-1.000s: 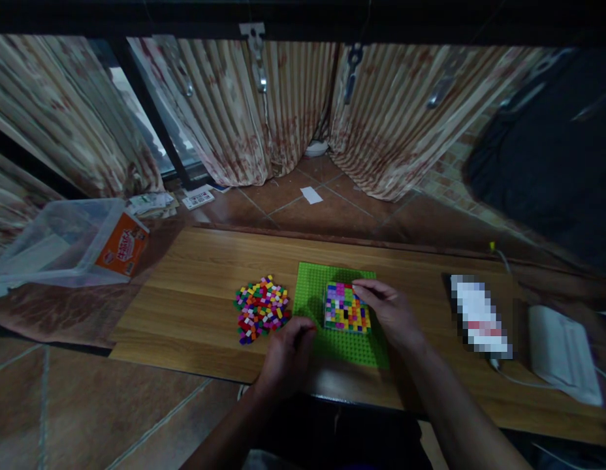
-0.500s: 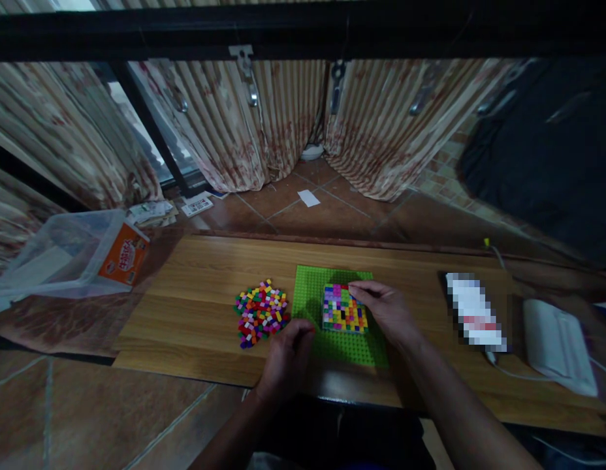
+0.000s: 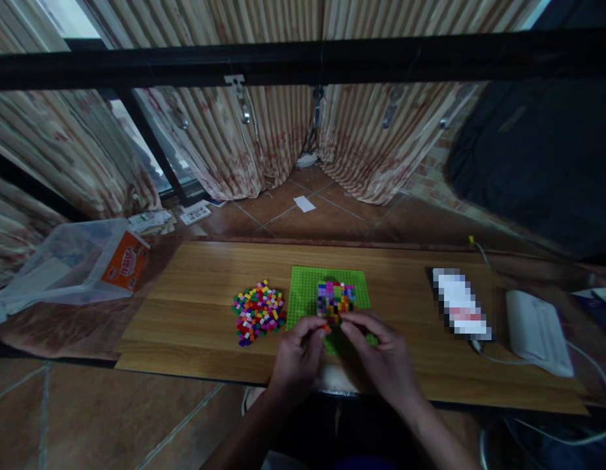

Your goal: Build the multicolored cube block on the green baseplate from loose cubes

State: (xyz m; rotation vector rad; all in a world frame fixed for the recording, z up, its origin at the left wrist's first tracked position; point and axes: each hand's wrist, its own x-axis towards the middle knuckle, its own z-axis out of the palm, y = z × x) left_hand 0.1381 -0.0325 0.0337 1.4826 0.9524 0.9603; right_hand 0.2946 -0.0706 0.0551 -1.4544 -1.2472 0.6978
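Note:
My left hand (image 3: 300, 349) is closed in a pinch on a small orange toy brick (image 3: 326, 329), just above the near part of the green baseplate (image 3: 303, 287). Close beside it on the right, my right hand (image 3: 381, 346) has thumb and forefinger drawn together; whatever lies between them is too small to make out. Behind the fingertips, a square block of many-coloured bricks (image 3: 335, 297) stands on the baseplate, its near edge partly covered by my hands. Left of the plate lies a heap of loose small bricks (image 3: 260, 310) in mixed colours.
The wooden table (image 3: 185, 313) carries a blurred-out phone (image 3: 462, 303) with a cable and a white device (image 3: 538, 333) on the right. A clear plastic box (image 3: 82, 261) with an orange label lies tilted at the left. Beyond the table hang striped curtains (image 3: 224, 143).
My right hand has left the far side of the brick block and come toward me, up to my left hand. The left hand has shifted slightly right. The camera view has tilted up a little.

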